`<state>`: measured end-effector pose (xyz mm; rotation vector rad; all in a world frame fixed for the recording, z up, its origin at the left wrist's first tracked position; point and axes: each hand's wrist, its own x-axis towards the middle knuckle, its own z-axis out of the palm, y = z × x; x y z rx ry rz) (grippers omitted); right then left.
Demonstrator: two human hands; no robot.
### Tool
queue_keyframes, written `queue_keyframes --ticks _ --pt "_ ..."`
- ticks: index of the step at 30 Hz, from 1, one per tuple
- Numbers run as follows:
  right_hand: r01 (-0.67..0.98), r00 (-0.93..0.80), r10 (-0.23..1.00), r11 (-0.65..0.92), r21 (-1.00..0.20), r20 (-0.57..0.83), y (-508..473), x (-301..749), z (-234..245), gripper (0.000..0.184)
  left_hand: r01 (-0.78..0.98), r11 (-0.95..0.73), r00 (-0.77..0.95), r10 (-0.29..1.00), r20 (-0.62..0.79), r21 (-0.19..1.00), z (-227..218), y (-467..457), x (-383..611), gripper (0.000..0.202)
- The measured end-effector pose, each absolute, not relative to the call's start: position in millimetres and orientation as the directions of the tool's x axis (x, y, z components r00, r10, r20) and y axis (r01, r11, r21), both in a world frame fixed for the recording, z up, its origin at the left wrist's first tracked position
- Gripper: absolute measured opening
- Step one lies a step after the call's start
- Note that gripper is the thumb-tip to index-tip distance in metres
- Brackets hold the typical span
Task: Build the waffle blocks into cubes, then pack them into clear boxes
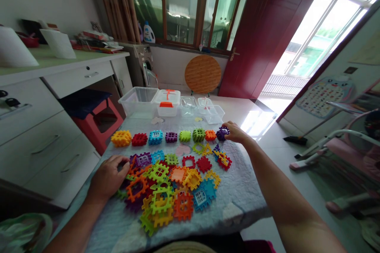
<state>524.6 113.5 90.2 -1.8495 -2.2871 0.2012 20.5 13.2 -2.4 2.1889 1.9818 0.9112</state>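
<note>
quilted table (237,189): right hand (234,132) pinches far purple cube (222,133); left hand (108,176) rests loosely curled on near loose tile pile (169,189).

In the middle of the frame the row goes, from left to right: yellow cube (121,138), red cube (139,139), blue cube (156,136), violet cube (171,137), light green cube (185,136), darker green cube (198,134), orange cube (210,135), dark purple cube (222,133). Below it, the loose pieces (162,199) mix orange, green, yellow, red and blue on a pale blue quilted cloth (243,189).
</note>
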Motion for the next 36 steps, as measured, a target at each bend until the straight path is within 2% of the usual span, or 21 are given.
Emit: queue_keyframes --ticks 10,14,16,20,22,25,28,31,33,36 --pt "0.960 -0.226 0.974 0.218 -0.175 -0.025 120 524 82 0.052 0.892 -0.183 0.006 0.918 0.396 0.413 -4 13 21 0.025" --pt "0.961 -0.209 0.978 0.205 -0.185 -0.003 113 523 85 0.062 0.896 -0.177 0.003 0.919 0.393 0.406 -2 13 22 0.024" --pt "0.958 -0.195 0.979 0.202 -0.204 0.051 104 522 87 0.065 0.900 -0.172 0.007 0.924 0.382 0.401 -2 13 22 0.024" --pt "0.904 -0.210 0.955 0.272 -0.331 0.211 68 517 87 0.051 0.905 -0.165 0.004 0.925 0.380 0.392 -2 13 22 0.025" --pt "0.879 -0.228 0.952 0.292 -0.377 0.205 45 511 83 0.042 0.906 -0.163 0.001 0.924 0.381 0.392 -2 12 22 0.026" --pt "0.892 -0.199 0.965 0.251 -0.377 0.172 16 497 73 0.039 0.908 -0.159 -0.002 0.924 0.382 0.389 -2 12 22 0.025" --pt "0.934 -0.130 0.979 0.174 -0.311 0.158 0 481 61 0.043 0.910 -0.158 0.000 0.925 0.379 0.384 -1 11 23 0.025" --pt "0.962 -0.076 0.987 0.110 -0.251 0.142 -2 468 50 0.032 0.909 -0.167 0.006 0.921 0.388 0.381 0 11 23 0.025" --pt "0.960 -0.058 0.987 0.096 -0.264 0.149 -1 464 45 0.023 0.906 -0.172 0.006 0.918 0.396 0.386 1 11 23 0.025" --pt "0.930 -0.042 0.977 0.114 -0.350 0.207 1 465 41 0.018 0.904 -0.168 -0.001 0.919 0.395 0.394 0 12 23 0.025"
